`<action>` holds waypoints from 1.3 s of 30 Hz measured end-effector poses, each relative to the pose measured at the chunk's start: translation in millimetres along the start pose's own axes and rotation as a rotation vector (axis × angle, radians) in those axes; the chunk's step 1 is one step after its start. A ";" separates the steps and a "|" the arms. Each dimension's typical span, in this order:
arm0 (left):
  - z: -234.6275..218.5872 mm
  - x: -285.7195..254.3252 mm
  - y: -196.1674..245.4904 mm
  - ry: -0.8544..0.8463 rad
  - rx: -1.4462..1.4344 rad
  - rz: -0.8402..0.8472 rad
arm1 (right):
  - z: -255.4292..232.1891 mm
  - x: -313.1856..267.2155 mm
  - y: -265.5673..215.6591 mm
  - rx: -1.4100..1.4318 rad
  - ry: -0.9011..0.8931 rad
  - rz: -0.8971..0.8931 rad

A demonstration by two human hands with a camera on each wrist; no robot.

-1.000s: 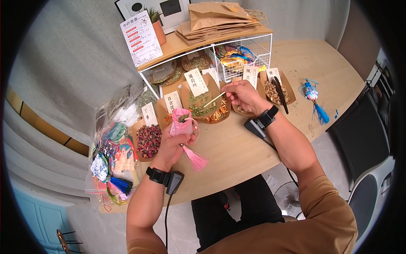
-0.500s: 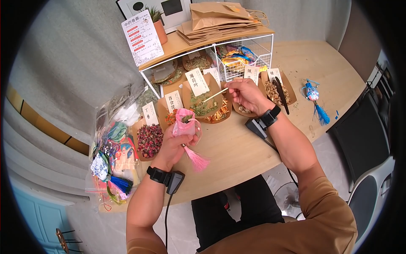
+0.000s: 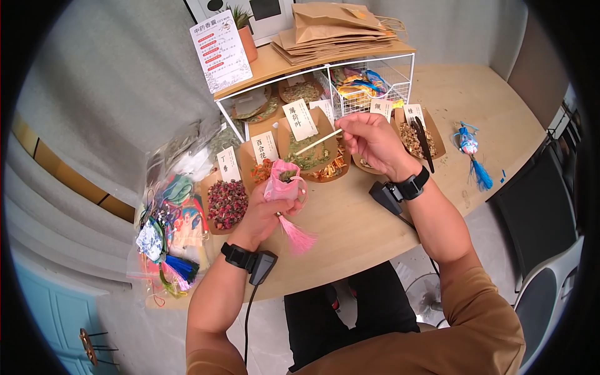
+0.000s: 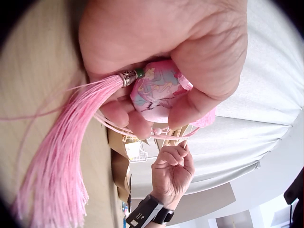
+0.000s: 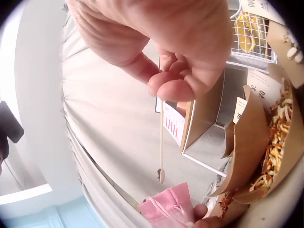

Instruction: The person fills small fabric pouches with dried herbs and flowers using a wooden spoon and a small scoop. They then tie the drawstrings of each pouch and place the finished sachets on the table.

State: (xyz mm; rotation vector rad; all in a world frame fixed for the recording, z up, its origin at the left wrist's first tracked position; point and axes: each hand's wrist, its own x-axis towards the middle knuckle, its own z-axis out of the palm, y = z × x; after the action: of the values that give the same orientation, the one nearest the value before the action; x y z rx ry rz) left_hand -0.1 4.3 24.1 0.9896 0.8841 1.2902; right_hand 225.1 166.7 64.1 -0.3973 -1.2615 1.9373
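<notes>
The left hand (image 3: 263,215) grips a pink pouch (image 3: 282,186), its mouth up and some dried leaf inside, with a pink tassel (image 3: 296,235) hanging below; the left wrist view shows a printed pattern on the pouch (image 4: 159,92). Thumb and fingers of the right hand (image 3: 375,142) pinch a thin pale stick (image 3: 317,142) by one end. In the right wrist view the far tip of the stick (image 5: 161,142) carries a small bit of something, above the pink pouch (image 5: 168,204). Behind is a paper tray of green leaves (image 3: 306,156) labelled with a white card (image 3: 300,120).
Rosebuds fill a tray (image 3: 226,203) at left, beside plastic bags of sachets (image 3: 178,231). More trays line the shelf (image 3: 262,76), which bears paper bags (image 3: 337,37) and a wire basket (image 3: 369,87). Dark tongs (image 3: 424,142) lie on a tray; a blue sachet (image 3: 467,142) is at right.
The head view has shifted slightly, so the table contents appear further right. Both hands keep their holds; the stick's far end stays around the leaf tray in the head view.
</notes>
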 end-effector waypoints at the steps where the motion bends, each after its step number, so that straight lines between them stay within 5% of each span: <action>1: 0.4 0.1 0.0 0.001 -0.007 0.003 | 5.4 -3.3 -0.5 -0.037 -0.010 -0.002; 8: -3.4 1.0 -4.1 0.029 0.025 0.002 | 3.9 -2.4 4.5 -0.005 -0.126 -0.093; 14: -7.3 1.3 -5.7 0.049 0.016 0.045 | -8.2 7.3 3.5 -0.344 0.197 -0.076; 22: -6.4 1.5 -4.0 0.043 -0.006 0.054 | -22.7 16.9 18.8 -0.547 0.231 0.002; 39: -5.9 1.1 -5.6 0.070 0.002 0.060 | -25.8 18.4 19.1 -0.359 0.149 0.240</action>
State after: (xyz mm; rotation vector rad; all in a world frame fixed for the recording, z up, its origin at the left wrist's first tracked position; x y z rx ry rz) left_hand -3.6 5.9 16.9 0.9841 0.9155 1.3818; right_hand 220.9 192.7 38.2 -0.8943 -1.5201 1.8296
